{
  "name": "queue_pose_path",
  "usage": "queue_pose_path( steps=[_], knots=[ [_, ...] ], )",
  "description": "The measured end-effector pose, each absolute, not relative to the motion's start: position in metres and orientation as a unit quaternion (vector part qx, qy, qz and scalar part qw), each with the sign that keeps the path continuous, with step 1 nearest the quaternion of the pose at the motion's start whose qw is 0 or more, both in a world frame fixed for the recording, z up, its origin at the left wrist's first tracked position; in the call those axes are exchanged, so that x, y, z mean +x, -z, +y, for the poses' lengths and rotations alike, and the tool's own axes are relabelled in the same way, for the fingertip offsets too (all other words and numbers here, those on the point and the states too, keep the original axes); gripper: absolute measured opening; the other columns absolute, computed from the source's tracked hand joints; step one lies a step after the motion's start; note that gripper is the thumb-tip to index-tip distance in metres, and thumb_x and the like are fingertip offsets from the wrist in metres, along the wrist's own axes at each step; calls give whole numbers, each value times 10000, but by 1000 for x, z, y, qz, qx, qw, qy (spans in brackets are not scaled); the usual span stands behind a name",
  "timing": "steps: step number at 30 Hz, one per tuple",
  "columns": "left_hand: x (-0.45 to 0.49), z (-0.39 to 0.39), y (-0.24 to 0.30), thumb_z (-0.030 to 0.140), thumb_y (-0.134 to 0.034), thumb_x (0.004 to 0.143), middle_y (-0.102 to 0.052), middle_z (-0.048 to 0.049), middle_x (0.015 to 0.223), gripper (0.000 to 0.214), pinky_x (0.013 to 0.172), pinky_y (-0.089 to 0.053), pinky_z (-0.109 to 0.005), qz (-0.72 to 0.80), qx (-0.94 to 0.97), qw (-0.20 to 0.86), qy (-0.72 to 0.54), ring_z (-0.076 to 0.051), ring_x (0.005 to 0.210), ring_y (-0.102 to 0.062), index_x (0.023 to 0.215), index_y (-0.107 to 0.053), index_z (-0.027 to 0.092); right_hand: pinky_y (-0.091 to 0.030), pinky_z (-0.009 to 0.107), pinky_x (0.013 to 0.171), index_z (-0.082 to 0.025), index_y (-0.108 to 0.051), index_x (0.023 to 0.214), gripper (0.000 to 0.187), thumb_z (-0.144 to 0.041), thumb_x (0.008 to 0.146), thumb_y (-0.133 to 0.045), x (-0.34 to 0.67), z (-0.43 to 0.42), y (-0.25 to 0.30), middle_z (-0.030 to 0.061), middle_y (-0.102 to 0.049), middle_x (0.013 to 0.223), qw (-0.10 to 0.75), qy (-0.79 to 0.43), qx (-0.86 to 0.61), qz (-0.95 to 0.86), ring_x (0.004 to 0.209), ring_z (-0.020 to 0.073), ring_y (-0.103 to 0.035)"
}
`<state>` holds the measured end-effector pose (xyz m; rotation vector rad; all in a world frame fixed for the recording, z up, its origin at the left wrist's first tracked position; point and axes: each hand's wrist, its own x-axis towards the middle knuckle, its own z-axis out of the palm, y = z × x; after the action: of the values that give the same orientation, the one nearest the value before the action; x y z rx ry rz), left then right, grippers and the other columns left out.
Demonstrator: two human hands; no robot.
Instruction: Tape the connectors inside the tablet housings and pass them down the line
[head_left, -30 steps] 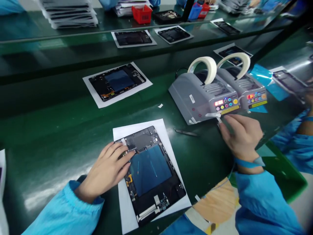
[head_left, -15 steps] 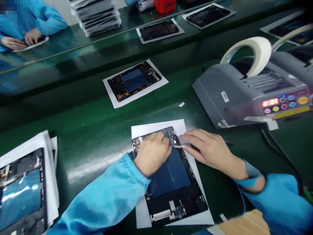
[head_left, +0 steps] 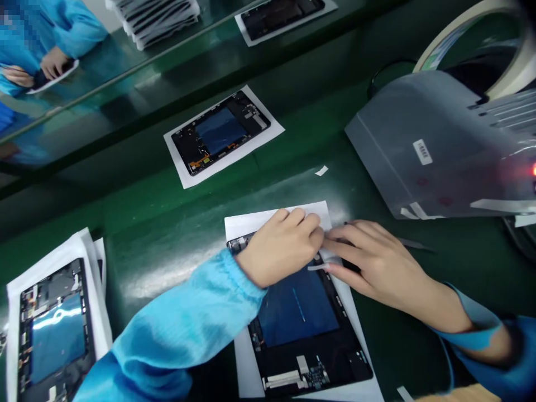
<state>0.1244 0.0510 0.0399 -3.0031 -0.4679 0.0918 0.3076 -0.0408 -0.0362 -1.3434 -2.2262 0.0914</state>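
An opened tablet (head_left: 307, 329) with a blue battery panel lies on a white sheet (head_left: 245, 363) in front of me. My left hand (head_left: 282, 245) rests curled on the tablet's upper edge, fingers pressed down there. My right hand (head_left: 372, 262) meets it from the right, its fingertips pinching a small strip of pale tape (head_left: 316, 267) at the tablet's upper right corner. The top of the tablet is hidden under both hands.
A grey tape dispenser (head_left: 435, 151) with a tape roll (head_left: 502, 50) stands at right. Black tweezers (head_left: 412, 243) lie beside my right hand. More opened tablets lie on sheets, one beyond mine (head_left: 221, 134) and one at left (head_left: 54, 335). Another person's hands (head_left: 37, 70) work at far left.
My right hand left the dispenser with a tape strip and came to the tablet's top. My left hand slid right along the upper edge. The view moved closer and leftward.
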Motion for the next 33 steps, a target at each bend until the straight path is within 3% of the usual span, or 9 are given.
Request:
queue_pose_path(
  steps=[3,6,9,14,21,28,33],
  knots=[
    [138,60,-39,170,-573,946,-616,-68,835,188,679,-331,-338,-86,-994,38,-63,-219,850,-552,784,-668,157,-445,386,817,-156,-648,943,183,-310,937,-547,310,-39,33,81,-627,930,304,-24,-488,-818,865,217,-551],
    [141,61,-34,128,-568,926,-596,-66,747,272,650,-300,-349,-17,-998,42,-41,-221,808,-553,661,-624,153,-452,386,819,-144,-635,906,134,-270,912,-589,312,-40,32,81,-635,908,330,-4,-486,-809,854,215,-562],
    [131,56,-30,98,-498,938,-583,-60,727,280,629,-310,-353,-6,-998,58,-11,-215,764,-553,690,-620,144,-447,362,787,-132,-634,973,149,-258,898,-610,311,-43,34,89,-637,940,327,-4,-480,-814,853,209,-554],
    [101,43,-19,137,-490,962,-610,-42,772,236,659,-409,-338,-147,-989,26,-4,-202,746,-559,778,-637,153,-404,368,779,-130,-603,1193,348,-362,938,-551,303,-45,36,96,-631,1059,234,2,-452,-861,906,234,-517],
    [86,33,-7,268,-487,988,-644,-61,879,234,759,-531,-325,-269,-959,-42,78,-194,808,-602,934,-673,137,-377,376,806,-118,-594,1237,386,-366,957,-497,295,-46,33,109,-621,1060,204,35,-455,-866,919,245,-491],
    [94,29,-15,147,-562,922,-623,-57,778,131,621,-523,-320,-248,-966,60,33,-208,712,-606,832,-655,130,-383,379,788,-107,-602,1222,391,-368,942,-521,294,-46,35,108,-619,1052,207,34,-453,-866,916,253,-497],
    [95,29,-11,75,-482,925,-588,-54,747,178,599,-492,-329,-212,-971,105,31,-206,676,-581,812,-611,123,-395,375,803,-111,-605,1224,409,-397,947,-514,295,-47,35,118,-622,1068,198,29,-457,-867,931,249,-501]
  ],
)
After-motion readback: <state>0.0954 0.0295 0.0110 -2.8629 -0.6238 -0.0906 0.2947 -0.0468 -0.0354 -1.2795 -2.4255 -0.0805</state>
